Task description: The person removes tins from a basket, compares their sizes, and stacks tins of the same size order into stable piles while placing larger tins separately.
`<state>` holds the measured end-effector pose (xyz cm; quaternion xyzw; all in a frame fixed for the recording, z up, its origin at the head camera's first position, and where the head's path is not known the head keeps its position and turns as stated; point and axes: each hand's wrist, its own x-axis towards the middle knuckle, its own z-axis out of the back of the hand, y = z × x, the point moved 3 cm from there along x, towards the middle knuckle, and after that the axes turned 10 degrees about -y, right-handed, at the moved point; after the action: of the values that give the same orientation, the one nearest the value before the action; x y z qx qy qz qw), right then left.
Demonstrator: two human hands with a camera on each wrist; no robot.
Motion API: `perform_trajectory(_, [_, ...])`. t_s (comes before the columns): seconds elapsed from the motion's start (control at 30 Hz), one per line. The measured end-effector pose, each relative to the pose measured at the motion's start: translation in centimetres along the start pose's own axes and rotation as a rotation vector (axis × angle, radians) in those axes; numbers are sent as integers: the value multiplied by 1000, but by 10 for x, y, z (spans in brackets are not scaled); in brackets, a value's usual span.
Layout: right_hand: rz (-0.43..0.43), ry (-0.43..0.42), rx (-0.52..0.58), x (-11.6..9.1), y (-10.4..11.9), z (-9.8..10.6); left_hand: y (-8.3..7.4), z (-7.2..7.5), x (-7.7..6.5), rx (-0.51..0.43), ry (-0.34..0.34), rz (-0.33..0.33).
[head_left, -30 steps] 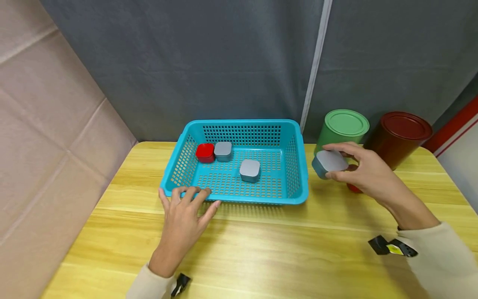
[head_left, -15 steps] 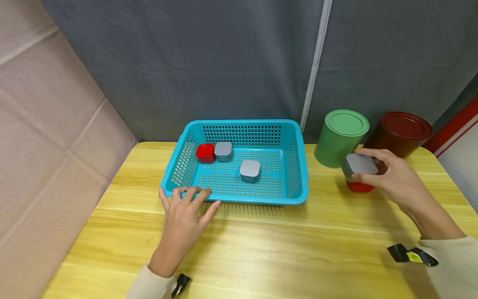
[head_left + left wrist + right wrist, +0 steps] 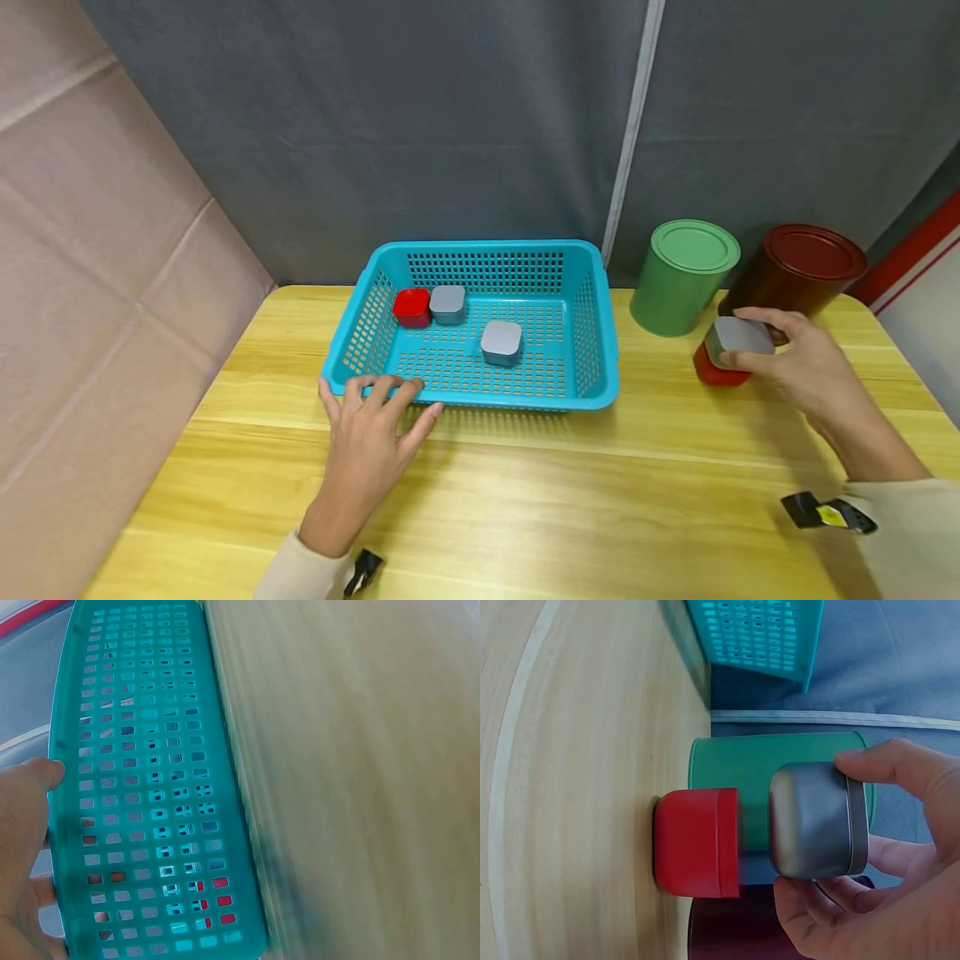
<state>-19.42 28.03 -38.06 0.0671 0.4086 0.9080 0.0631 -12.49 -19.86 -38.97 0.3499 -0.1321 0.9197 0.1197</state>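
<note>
My right hand (image 3: 817, 371) pinches a small grey square tin (image 3: 740, 335) between thumb and fingers. Just below it, a red square tin (image 3: 722, 372) stands on the table. In the right wrist view a narrow gap separates the held grey tin (image 3: 810, 819) from the lid of the red tin (image 3: 694, 841). My left hand (image 3: 366, 442) holds the front rim of a blue plastic basket (image 3: 480, 398), near its left corner, fingers over the edge. Inside lie a red tin (image 3: 412, 307) and two grey tins, one beside the red tin and one nearer the middle.
Behind the right hand stand a green canister (image 3: 681, 283) and a dark red canister (image 3: 802, 271). A grey curtain (image 3: 450, 125) hangs along the table's back edge, and a pale cloth wall (image 3: 97, 267) is at the left. The wooden table (image 3: 540, 508) extends in front of the basket.
My right hand has carried the grey tin rightward, from beside the basket's right end to over the standing red tin. My left hand and the basket have stayed in place.
</note>
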Motion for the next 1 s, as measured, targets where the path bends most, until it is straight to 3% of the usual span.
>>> perform_trajectory(0.47, [-28,5,-4,4,-10,-5,0,-1,0,3,-10,-6])
perform_trajectory(1.0, [21,0,-7,2,-8,-6,0,0,-1,10,-4,-1])
